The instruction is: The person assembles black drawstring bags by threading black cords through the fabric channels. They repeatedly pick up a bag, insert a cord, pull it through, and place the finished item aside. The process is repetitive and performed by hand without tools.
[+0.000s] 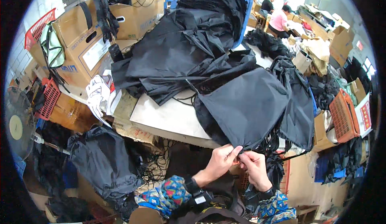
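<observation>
A black fabric bag (245,103) lies over the front edge of the white table (169,117), its near corner pointing at me. At that corner my left hand (219,162) is closed, thumb and fingers pinching the cloth. My right hand (255,168) is closed right beside it, its fingertips meeting the left ones. Whatever small part lies between the fingertips is hidden. Thin black cords (270,143) hang off the table edge just right of the corner. More black fabric (181,47) is heaped behind the bag, spilling out of a blue basket (250,12).
Cardboard boxes (78,35) and white gloves (98,95) sit at the table's left side. A fan (18,123) stands at the far left, near a filled black bag (102,159). An orange crate (343,117) is on the right. Two people sit at the back, one in pink (278,20).
</observation>
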Motion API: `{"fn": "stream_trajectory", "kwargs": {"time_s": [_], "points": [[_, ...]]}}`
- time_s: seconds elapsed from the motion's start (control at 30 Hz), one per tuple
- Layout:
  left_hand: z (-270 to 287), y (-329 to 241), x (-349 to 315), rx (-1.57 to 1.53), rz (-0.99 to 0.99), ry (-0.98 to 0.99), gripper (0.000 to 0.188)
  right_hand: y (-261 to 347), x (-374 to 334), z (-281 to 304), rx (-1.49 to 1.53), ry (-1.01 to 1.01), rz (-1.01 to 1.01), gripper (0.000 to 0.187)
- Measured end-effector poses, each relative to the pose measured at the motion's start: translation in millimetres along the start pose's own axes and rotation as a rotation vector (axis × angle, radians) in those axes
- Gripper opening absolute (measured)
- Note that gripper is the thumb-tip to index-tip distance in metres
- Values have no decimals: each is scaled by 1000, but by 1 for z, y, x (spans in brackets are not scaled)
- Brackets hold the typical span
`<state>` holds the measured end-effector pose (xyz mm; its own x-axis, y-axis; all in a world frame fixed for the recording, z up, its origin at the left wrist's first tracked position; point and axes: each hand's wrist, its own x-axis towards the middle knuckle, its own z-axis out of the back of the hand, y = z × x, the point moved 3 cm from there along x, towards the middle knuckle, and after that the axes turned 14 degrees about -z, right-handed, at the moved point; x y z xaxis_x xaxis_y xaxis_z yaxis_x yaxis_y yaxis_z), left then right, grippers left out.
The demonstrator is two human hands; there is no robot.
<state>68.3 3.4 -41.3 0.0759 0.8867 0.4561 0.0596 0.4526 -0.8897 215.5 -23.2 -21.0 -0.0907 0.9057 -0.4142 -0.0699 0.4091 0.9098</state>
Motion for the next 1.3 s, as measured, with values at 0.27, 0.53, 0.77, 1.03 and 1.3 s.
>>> {"fn": "stream_trajectory", "kwargs": {"time_s": [0.27,0.53,0.77,1.03,1.3], "points": [[35,-1,29,-149,127,-143,24,9,-6,-10,-299,43,143,14],[4,-8,22,507,-490,133,13,137,5,14,-671,-230,659,18],[2,13,11,870,-489,242,11,205,-17,-14,-369,114,690,18],[106,53,23,744,-2,-292,37,247,-169,221,410,-674,1679,27],[65,-45,57,1065,-648,-484,75,157,-140,147,220,-1129,1185,30]]}}
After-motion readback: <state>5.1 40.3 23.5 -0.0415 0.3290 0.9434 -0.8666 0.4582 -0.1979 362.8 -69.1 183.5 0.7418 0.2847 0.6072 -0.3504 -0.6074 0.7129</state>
